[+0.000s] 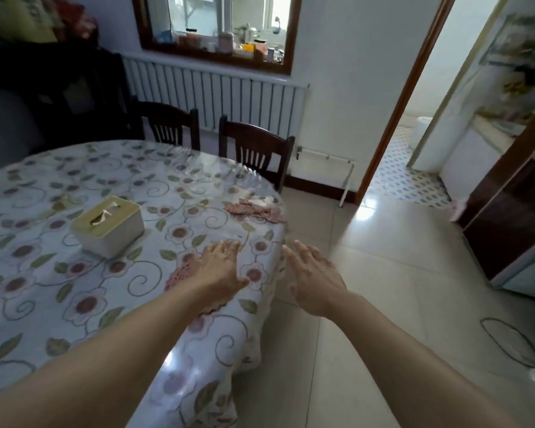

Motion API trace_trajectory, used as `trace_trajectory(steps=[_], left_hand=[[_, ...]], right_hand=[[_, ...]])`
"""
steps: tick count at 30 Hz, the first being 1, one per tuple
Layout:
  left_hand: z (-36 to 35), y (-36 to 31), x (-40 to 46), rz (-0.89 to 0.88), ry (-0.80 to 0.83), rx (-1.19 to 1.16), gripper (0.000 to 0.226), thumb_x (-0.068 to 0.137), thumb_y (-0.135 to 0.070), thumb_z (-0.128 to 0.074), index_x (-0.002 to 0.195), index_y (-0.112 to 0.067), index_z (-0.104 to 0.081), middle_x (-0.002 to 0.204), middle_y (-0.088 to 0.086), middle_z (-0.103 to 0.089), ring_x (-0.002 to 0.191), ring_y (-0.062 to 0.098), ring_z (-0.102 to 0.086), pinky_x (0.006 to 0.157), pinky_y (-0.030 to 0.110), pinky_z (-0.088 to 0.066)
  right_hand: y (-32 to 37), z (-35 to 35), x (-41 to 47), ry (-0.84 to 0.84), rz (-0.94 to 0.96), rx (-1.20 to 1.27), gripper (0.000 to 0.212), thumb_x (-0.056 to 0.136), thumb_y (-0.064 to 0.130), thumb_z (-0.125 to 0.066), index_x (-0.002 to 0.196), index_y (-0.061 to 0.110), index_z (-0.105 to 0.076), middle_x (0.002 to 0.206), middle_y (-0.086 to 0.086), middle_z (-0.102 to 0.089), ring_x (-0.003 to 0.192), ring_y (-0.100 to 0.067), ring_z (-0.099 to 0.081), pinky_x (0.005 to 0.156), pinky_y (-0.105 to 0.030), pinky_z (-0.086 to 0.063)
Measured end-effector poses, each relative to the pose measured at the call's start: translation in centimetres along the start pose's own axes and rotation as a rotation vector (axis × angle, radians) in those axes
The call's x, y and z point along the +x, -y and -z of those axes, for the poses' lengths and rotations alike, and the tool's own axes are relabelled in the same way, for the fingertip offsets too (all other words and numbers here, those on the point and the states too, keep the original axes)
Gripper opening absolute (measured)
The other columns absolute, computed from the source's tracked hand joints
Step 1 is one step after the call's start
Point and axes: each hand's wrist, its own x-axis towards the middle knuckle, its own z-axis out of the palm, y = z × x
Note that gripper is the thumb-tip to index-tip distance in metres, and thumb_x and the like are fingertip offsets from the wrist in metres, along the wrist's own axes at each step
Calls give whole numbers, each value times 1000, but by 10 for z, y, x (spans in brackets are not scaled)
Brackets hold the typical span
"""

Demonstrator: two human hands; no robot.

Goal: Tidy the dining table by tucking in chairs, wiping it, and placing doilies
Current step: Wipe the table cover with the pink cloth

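Your left hand (221, 267) lies flat, fingers (229, 247) straight, over a pink crocheted doily (178, 274) on the surface (44, 291), hiding most of it; only its lacy edge shows. Your right hand (314, 278) hovers past the rim over the glossy tiled floor (383, 273), fingers spread, holding nothing. More pink doilies (254, 208) lie bunched near the far edge, blurred under glare. The flowered cloth carries a clear plastic cover. A beige tissue box (108, 225) and two dark wooden chairs (257, 149) stand beyond.
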Motion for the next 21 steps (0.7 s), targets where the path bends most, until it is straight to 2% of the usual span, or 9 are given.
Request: trace_trajectory(steps=[6, 11, 15, 18, 21], left_hand=[[0, -25, 78, 198, -51, -33, 83, 84, -52, -54, 147, -24, -8, 157, 6, -11, 143, 29, -11, 113, 52, -11], [-10, -45, 132, 322, -14, -65, 83, 86, -52, -51, 148, -25, -2, 158, 5, -3, 144, 26, -3, 114, 51, -7], [-17, -38, 175, 409, -12, -87, 83, 85, -52, -52, 147, -26, -4, 158, 5, -6, 144, 25, -5, 113, 52, -11], [-21, -25, 211, 464, -17, -99, 84, 84, -52, -54, 147, -25, -7, 157, 6, -10, 143, 26, -10, 112, 51, -13], [-31, -8, 254, 497, -12, -120, 85, 83, -53, -54, 147, -25, -5, 158, 5, -8, 143, 26, -10, 113, 49, -14]], right_hand=[[-68, 14, 109, 36, 202, -31, 75, 88, 15, -51, 150, 24, -8, 160, -2, -3, 146, -24, -6, 118, -46, -15], [-112, 13, 194, 121, 311, -75, 72, 91, 17, -50, 149, 23, -9, 160, 0, 3, 146, -25, -4, 116, -44, -19], [-124, -2, 263, 233, 380, -114, 70, 94, 17, -45, 151, 19, -5, 159, -10, 9, 146, -30, 2, 117, -44, -16], [-123, -15, 307, 245, 454, -121, 71, 94, 22, -47, 151, 16, -6, 159, -14, 0, 146, -31, -1, 117, -45, -16], [-122, -25, 350, 278, 445, -106, 70, 91, 18, -51, 150, 20, -13, 156, -12, -9, 142, -32, -16, 113, -46, -25]])
